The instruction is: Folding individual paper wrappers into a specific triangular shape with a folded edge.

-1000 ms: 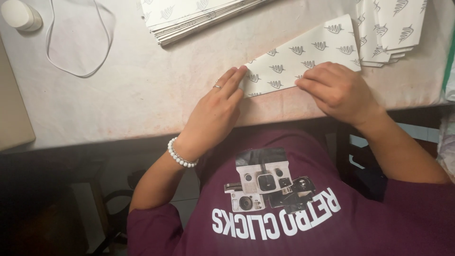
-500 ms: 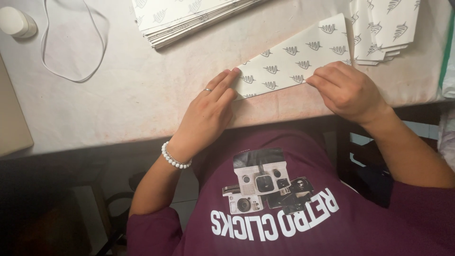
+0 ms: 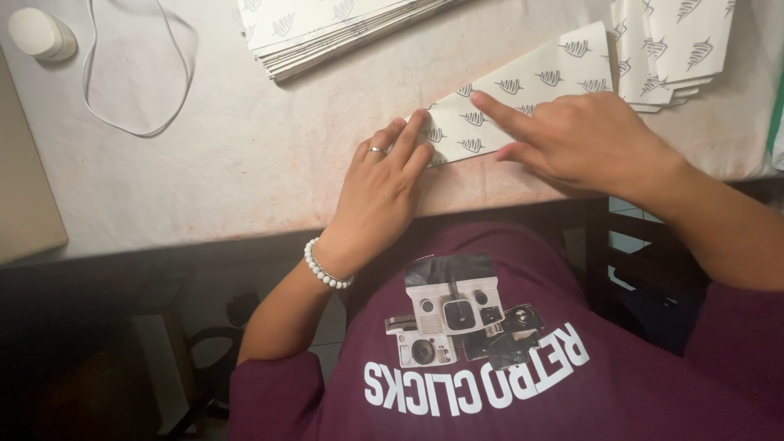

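**Both hands pressing a patterned sheet flat**

We are holding the folded leaf-print sheet (image 3: 523,102) on the bench (image 3: 245,180). Our left hand (image 3: 380,196) is lying flat, fingers (image 3: 412,135) pressed together on its near corner; our right hand (image 3: 588,139) is pressing down, index finger extended. A paper stack (image 3: 327,28) is lying beyond.

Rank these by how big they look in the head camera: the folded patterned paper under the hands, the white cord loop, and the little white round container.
1. Folded patterned paper, though the hands hide part of it.
2. White cord loop, cut off by the top edge, so its rank against the paper is unsure.
3. White round container, clearly smallest.
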